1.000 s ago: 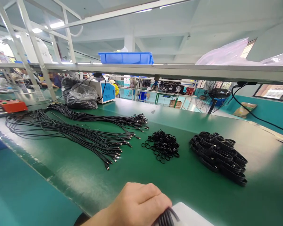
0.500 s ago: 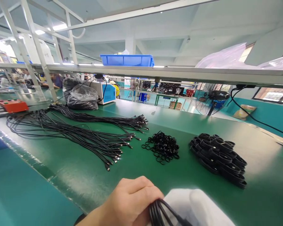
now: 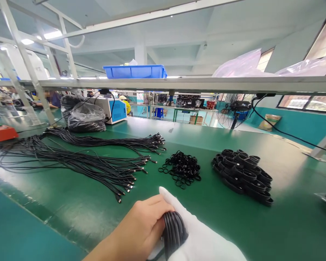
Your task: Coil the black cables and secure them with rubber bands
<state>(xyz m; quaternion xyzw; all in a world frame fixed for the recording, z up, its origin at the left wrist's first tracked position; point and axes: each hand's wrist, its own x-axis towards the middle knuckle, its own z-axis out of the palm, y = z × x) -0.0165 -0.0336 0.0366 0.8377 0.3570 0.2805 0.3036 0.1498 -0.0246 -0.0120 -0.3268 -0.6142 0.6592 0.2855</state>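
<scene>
A coiled black cable [image 3: 174,230] is held low in front of me, its loops lying side by side. My left hand [image 3: 145,224], bare, is closed around the left side of the coil. From the right, my right hand [image 3: 203,235] in a white glove presses round the same coil, one gloved finger reaching up past the left fingertips. The coil's lower part is cut off by the frame's bottom edge. Beyond the hands lies a heap of small black rubber rings [image 3: 183,166]. Right of it sits a stack of coiled black cables [image 3: 243,177].
Long uncoiled black cables [image 3: 89,163] stretch across the green table [image 3: 78,206] on the left. Behind them stand a bulging plastic bag [image 3: 87,116] and a blue-white machine [image 3: 116,110]. An orange control box [image 3: 2,133] sits far left. Overhead, a shelf [image 3: 190,84] carries a blue tray [image 3: 136,71].
The gloved right hand has come up and its finger now reaches over the top of the coil. Loops that hung loosely are gathered closely together. The view has turned slightly right.
</scene>
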